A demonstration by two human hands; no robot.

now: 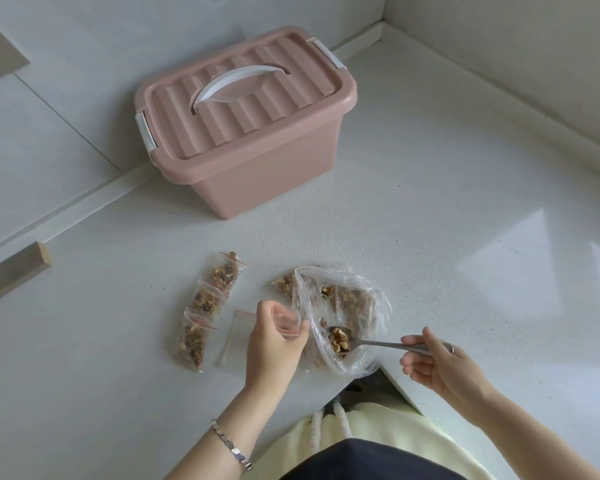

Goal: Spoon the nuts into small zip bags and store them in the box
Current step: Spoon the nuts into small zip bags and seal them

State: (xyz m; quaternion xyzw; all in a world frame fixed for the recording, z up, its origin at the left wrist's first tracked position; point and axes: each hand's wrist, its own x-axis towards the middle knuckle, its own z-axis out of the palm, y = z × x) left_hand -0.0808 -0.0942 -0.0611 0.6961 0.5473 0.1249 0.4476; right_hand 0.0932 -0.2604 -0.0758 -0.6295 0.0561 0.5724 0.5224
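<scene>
My right hand [440, 365] grips the handle of a metal spoon [378, 342]. Its bowl carries walnut pieces [338, 341] inside a large clear plastic bag [347, 306] lying open on the white counter. My left hand [274, 337] pinches a small clear zip bag [288, 322] with a red strip, held open just left of the big bag. Three filled small zip bags [205, 308] lie in a row to the left. The pink box [246, 133] stands behind with its lid on.
Another empty small zip bag [234, 336] lies flat under my left wrist. A few loose nuts [284, 284] sit at the big bag's far edge. The white counter [465, 202] meets walls at the back and right. A wooden block [11, 271] lies at the left.
</scene>
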